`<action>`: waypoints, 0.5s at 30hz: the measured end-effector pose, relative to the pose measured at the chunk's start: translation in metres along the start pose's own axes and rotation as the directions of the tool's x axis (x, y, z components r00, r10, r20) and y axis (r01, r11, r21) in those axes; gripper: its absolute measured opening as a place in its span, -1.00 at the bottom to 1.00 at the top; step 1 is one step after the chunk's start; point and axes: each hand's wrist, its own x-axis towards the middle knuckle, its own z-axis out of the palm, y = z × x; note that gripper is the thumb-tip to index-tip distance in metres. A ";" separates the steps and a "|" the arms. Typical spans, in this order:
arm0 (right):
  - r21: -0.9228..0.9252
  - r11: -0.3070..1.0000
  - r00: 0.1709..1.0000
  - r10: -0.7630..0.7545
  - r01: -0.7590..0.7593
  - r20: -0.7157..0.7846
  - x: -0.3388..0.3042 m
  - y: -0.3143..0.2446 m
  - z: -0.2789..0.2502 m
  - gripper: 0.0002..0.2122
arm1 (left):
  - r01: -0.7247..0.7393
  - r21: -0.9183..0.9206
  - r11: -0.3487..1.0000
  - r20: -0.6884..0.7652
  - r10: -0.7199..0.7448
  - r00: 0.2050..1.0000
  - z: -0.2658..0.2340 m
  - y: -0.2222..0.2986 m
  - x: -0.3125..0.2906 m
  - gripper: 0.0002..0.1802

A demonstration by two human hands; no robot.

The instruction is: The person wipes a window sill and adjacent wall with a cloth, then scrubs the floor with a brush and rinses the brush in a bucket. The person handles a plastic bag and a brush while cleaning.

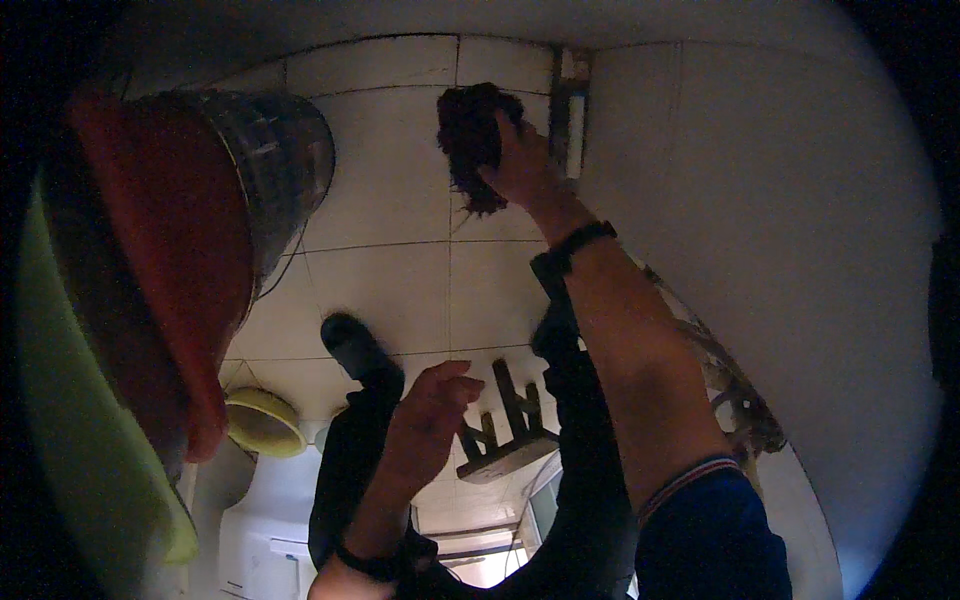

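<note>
A dark purplish, shaggy rag (470, 135) lies bunched against the pale floor tiles (385, 190) ahead of me. My right hand (525, 165) grips its right side, with the arm stretched far forward and the fingers partly lost in the dark pile. Low in the middle, my left hand (430, 420) hangs in the air over my left leg. Its fingers are loosely bent and somewhat apart, and nothing shows in them. Close to that hand, a small wooden stool (510, 455) stands on the floor between my legs.
On the left are a large red basin-like object (195, 220), a green one (95, 400) and a dark shiny container (285, 150). A yellow basin (265, 422) sits behind my left foot. A plain pale wall (760, 220) runs along the right. The light is dim.
</note>
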 end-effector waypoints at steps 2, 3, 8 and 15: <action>0.010 1.000 1.000 -0.003 0.004 -0.024 0.003 -0.002 0.030 -0.15 | -0.030 0.077 0.997 -0.010 0.031 0.999 -0.002 0.004 -0.003 -0.63; 0.011 1.000 0.999 0.006 -0.005 -0.032 -0.002 -0.003 0.046 -0.14 | -0.041 0.106 0.994 -0.012 0.042 0.999 -0.002 0.007 -0.005 -0.64; 0.032 0.995 0.989 -0.092 0.089 0.114 -0.105 -0.025 0.139 -0.27 | -0.059 0.106 0.993 0.035 0.055 0.998 0.008 0.020 -0.016 -0.63; 0.169 0.982 0.870 -0.151 0.079 0.469 -0.226 -0.047 0.179 -0.41 | 0.028 0.136 0.990 0.022 -0.032 0.999 0.009 0.005 -0.016 -0.62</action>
